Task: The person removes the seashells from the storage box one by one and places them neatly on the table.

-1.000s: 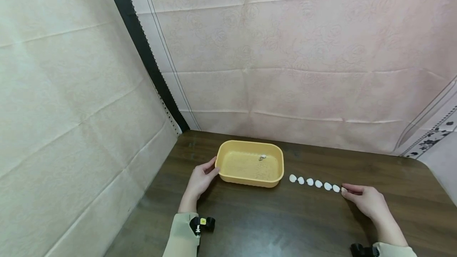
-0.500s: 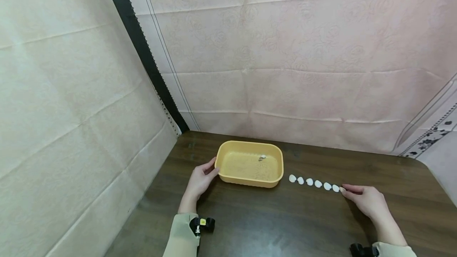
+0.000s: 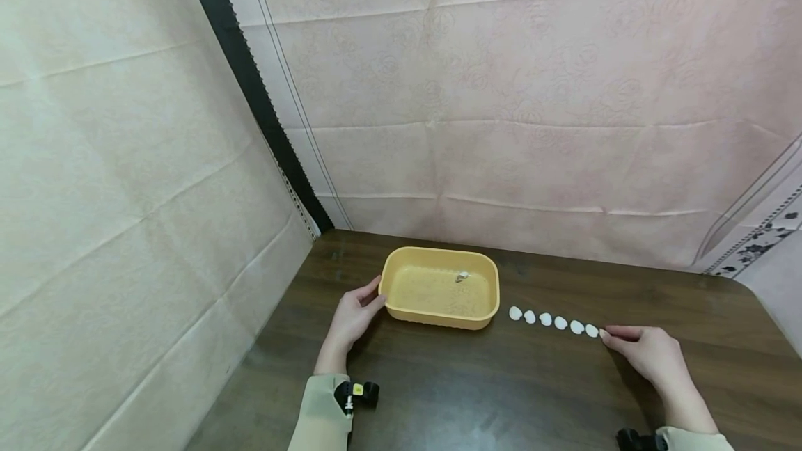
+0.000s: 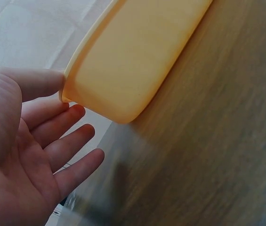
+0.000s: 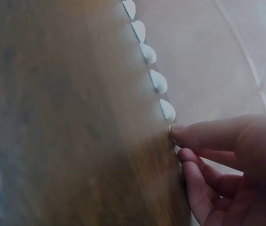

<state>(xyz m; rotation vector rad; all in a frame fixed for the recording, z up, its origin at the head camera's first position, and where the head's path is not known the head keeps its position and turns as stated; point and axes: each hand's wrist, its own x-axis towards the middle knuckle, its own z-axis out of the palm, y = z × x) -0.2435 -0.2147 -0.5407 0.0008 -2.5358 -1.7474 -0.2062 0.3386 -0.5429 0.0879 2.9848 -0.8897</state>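
My left hand (image 3: 351, 319) pinches the left rim of a yellow plastic basin (image 3: 432, 320). In the left wrist view, thumb and forefinger meet at the basin's lip while the other fingers stand apart from it. A small whitish shell (image 3: 462, 275) and some fine grit lie inside the basin. To its right, several white seashells (image 3: 560, 323) run in a row along the table; their ribbed surface shows in the right wrist view. At the row's right end my right hand (image 3: 648, 357) pinches one more seashell (image 3: 603, 333), mostly hidden by thumb and fingers.
Everything stands on a dark brown wooden table (image 3: 451, 381). Pale patterned cloth (image 3: 501, 124) hangs behind the back edge, and another cloth (image 3: 156, 242) hangs along the left side. A black wrist camera (image 3: 357, 394) sits on the left sleeve.
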